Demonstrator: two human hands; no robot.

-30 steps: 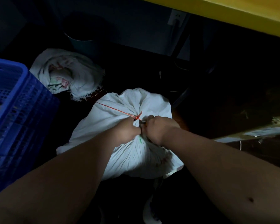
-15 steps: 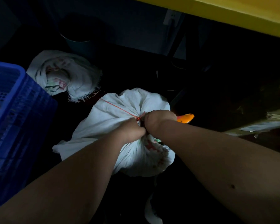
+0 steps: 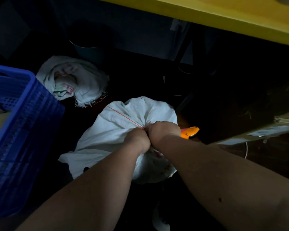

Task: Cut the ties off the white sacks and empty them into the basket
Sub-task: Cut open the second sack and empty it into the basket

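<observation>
A yellow table [image 3: 223, 15] is running above the tied sack [image 3: 123, 130], a blue basket [image 3: 23, 122] is standing well to the left of it, and a second, opened sack [image 3: 83, 80] is lying just beyond it on the dark floor. At the tied sack's gathered neck, the left hand [image 3: 137, 140] is gripping the bunched cloth by the red tie [image 3: 123, 116], and the right hand [image 3: 163, 131], touching the left, is clutching an orange-handled cutter [image 3: 189, 131] whose blade is hidden.
</observation>
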